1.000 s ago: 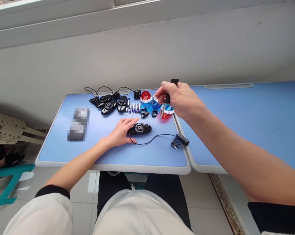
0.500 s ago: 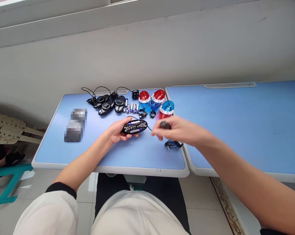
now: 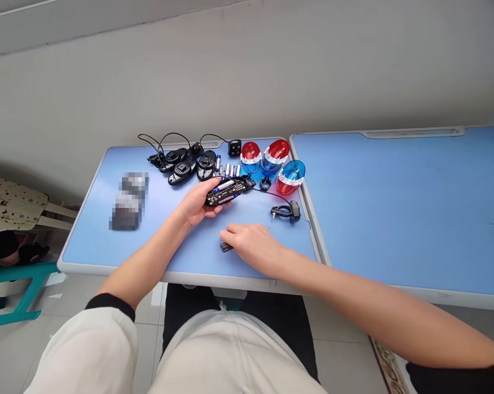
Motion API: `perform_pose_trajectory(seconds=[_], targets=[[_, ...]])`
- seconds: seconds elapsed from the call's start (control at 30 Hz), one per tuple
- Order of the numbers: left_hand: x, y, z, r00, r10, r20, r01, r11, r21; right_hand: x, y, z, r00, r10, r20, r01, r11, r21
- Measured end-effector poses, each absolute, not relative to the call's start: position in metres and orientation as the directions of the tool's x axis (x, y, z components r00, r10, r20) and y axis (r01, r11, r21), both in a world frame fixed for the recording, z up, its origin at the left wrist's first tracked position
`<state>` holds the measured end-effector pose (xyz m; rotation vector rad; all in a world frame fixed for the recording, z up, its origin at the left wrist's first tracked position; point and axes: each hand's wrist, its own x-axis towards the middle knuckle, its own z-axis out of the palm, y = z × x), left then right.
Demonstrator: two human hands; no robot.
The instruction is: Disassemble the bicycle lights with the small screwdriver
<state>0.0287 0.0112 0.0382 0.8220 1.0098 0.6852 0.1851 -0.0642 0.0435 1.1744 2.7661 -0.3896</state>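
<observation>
My left hand (image 3: 197,202) is wrapped round the end of an oval black bike light base (image 3: 230,190), its open side up with batteries and a circuit board showing. A thin cable leads from it to a black button unit with a clamp (image 3: 290,212) on the table. Low over the table's front part, my right hand (image 3: 250,243) is closed round a screwdriver (image 3: 226,247). Its black handle sticks out to the left and a thin metal tip shows beyond the fingers. Whether it rests on the table I cannot tell.
Several black bases with cables (image 3: 182,171) lie at the back, beside a row of batteries (image 3: 230,170). Red and blue light covers (image 3: 291,178) stand right of them, near a black clamp ring (image 3: 265,184). A blurred dark item (image 3: 127,202) lies left. A second table (image 3: 406,208) adjoins.
My right hand has moved down and toward me with the screwdriver, away from the button unit. The base in my left hand is raised slightly and tilted. The view has shifted.
</observation>
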Motion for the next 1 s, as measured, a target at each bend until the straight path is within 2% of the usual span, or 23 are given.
perform_pose_trajectory(seconds=[0.07,0.2,0.37,0.43,0.53,0.6,0.67,0.77,0.87,1.0], targets=[[0.029,0.011,0.039,0.392,0.829,-0.399,-0.121,0.477,0.871,0.174,-0.058,0.035,-0.679,0.713,-0.176,0.734,0.665,-0.139],[0.026,0.013,0.040,0.344,0.874,-0.343,-0.155,0.413,0.897,0.169,-0.030,0.028,-0.550,0.830,-0.090,0.835,0.549,-0.044],[0.018,0.017,0.044,0.355,0.869,-0.345,-0.185,0.427,0.885,0.186,-0.041,0.034,-0.502,0.863,-0.054,0.865,0.500,-0.048],[0.017,0.015,0.044,0.393,0.850,-0.352,-0.193,0.450,0.872,0.197,-0.059,0.037,-0.513,0.856,-0.062,0.855,0.503,-0.127],[0.020,0.011,0.041,0.462,0.794,-0.396,-0.172,0.518,0.838,0.217,-0.081,0.043,-0.510,0.860,0.011,0.802,0.480,-0.355],[0.023,0.009,0.036,0.502,0.743,-0.442,-0.135,0.573,0.809,0.228,-0.085,0.048,-0.457,0.886,0.081,0.750,0.433,-0.500],[0.026,0.008,0.031,0.533,0.703,-0.471,-0.107,0.608,0.787,0.235,-0.082,0.055,-0.377,0.918,0.120,0.713,0.371,-0.596],[0.027,0.008,0.025,0.576,0.679,-0.455,-0.101,0.611,0.785,0.238,-0.072,0.064,-0.269,0.953,0.138,0.694,0.291,-0.659],[0.025,0.010,0.022,0.614,0.675,-0.410,-0.110,0.588,0.802,0.235,-0.060,0.069,-0.202,0.968,0.151,0.685,0.250,-0.685],[0.023,0.011,0.022,0.630,0.653,-0.420,-0.103,0.606,0.789,0.231,-0.046,0.067,-0.109,0.977,0.185,0.676,0.209,-0.707]])
